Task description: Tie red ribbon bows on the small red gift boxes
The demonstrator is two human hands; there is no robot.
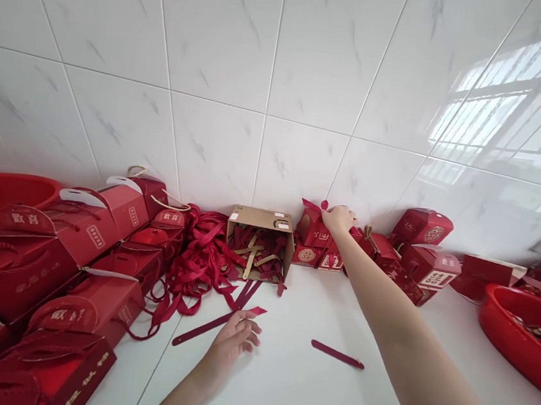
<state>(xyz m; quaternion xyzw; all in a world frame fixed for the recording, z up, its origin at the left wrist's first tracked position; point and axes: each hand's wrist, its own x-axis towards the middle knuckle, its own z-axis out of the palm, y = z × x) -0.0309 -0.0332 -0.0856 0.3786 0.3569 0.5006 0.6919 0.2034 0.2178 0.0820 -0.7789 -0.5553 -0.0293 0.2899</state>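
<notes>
Reaching far forward, my right hand [341,218] has its fingers closed at the top of a small red gift box [315,228] tied with a ribbon bow [324,205]. That box sits on other red boxes against the wall, and some of my fingertips are hidden behind it. My left hand [237,339] is low over the white table, fingers loosely curled and apart. A pointed ribbon end [258,311] shows just behind it; contact with it is unclear. Dark red strap [199,331] lies beside this hand, and another strap [338,354] lies between my arms.
An open cardboard box [262,216] holds dark red and gold straps. Left of it is a heap of red ribbon [204,253]. Red gift boxes [98,229] crowd the left side; more boxes [431,266] and a red basin [516,344] stand right. White tiles form the wall.
</notes>
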